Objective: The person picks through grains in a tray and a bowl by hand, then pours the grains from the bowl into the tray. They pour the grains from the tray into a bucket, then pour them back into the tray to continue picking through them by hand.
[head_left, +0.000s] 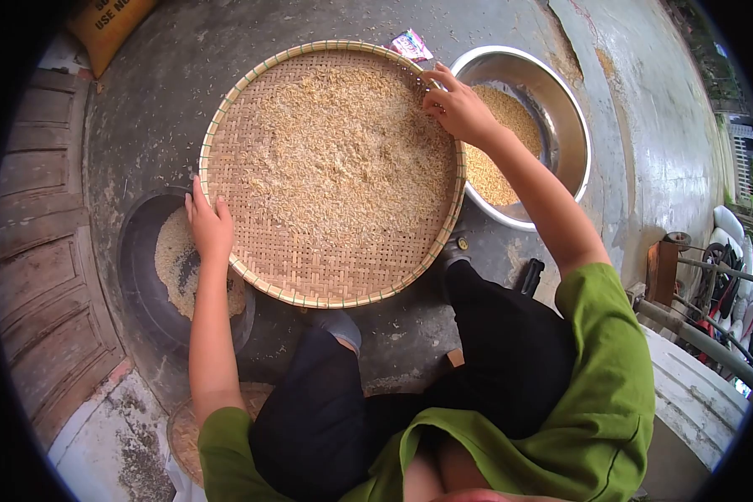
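A round woven bamboo tray point(297, 272) with a pale layer of grain point(351, 151) spread over it is held above the floor. My left hand point(210, 224) grips the tray's left rim, fingers on the edge. At the upper right rim, my right hand point(456, 105) has its fingers bent over the edge, near the grain; its thumb is hidden. Beneath the tray's right side stands a shiny metal basin point(571, 134) with golden grain point(514, 125) in it. A dark basin point(138, 251) holding paler grain point(174, 259) sits below the left side.
A colourful packet point(411, 45) lies beyond the tray. An orange sack point(113, 29) is at the upper left, above wooden door panels point(42, 243). Another woven tray point(184, 435) shows at the lower left. Metal bars point(694, 335) and piled items stand at the right.
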The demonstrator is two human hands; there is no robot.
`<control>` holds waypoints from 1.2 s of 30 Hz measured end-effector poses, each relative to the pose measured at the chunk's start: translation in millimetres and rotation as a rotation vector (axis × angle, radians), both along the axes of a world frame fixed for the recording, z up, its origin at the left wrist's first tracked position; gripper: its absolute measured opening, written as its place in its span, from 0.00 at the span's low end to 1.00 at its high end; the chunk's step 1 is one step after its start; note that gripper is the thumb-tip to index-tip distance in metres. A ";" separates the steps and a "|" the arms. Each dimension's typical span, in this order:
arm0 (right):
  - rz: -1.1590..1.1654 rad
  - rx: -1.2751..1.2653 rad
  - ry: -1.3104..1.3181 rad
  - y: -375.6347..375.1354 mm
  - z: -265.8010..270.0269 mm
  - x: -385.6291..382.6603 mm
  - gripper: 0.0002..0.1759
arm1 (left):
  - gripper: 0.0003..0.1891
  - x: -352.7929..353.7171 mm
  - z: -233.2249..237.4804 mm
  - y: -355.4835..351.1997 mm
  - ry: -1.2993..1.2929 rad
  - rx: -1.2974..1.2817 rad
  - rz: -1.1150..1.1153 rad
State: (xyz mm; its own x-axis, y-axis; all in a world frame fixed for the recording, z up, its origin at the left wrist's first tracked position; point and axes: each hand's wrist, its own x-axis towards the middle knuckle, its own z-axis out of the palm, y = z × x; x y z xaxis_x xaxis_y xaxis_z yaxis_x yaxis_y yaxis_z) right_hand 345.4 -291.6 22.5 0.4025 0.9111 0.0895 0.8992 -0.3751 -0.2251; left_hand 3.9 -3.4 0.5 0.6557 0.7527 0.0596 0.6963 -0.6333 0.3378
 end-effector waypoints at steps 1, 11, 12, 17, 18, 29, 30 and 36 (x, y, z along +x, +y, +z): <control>-0.027 0.044 0.058 -2.4 0.1 1.2 0.02 | 0.29 -0.3 -0.5 0.2 -0.004 0.001 -0.002; -0.245 0.138 0.147 -52.9 -9.0 28.9 0.06 | 0.29 -0.7 -1.5 0.5 0.011 0.014 0.002; -0.318 0.089 0.180 -54.9 -11.7 28.4 0.06 | 0.29 -0.6 -1.2 0.4 0.005 0.015 -0.001; -0.350 0.111 0.217 -39.1 0.8 17.9 0.09 | 0.30 -1.4 -1.8 1.1 0.000 0.016 -0.015; -0.311 0.151 0.228 -32.3 5.6 14.4 0.10 | 0.29 -1.2 -1.4 0.8 0.002 0.018 -0.013; -0.043 0.041 0.007 12.7 -0.5 -15.3 0.10 | 0.29 -1.0 -0.8 1.3 0.007 0.006 0.000; -0.049 0.016 -0.006 13.8 0.5 -16.7 0.10 | 0.29 -1.1 -0.6 1.4 0.007 0.013 -0.004; -0.033 -0.054 0.010 17.3 2.0 -17.3 0.08 | 0.29 -1.4 -1.2 1.6 0.022 0.037 -0.007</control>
State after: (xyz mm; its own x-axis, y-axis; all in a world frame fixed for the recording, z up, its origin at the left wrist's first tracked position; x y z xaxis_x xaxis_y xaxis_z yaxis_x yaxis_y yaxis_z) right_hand 328.1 -274.3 24.5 0.4333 0.9005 0.0363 0.8838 -0.4167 -0.2127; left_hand 2.5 -1.8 -0.7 0.6622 0.7458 0.0724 0.6990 -0.6497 0.2987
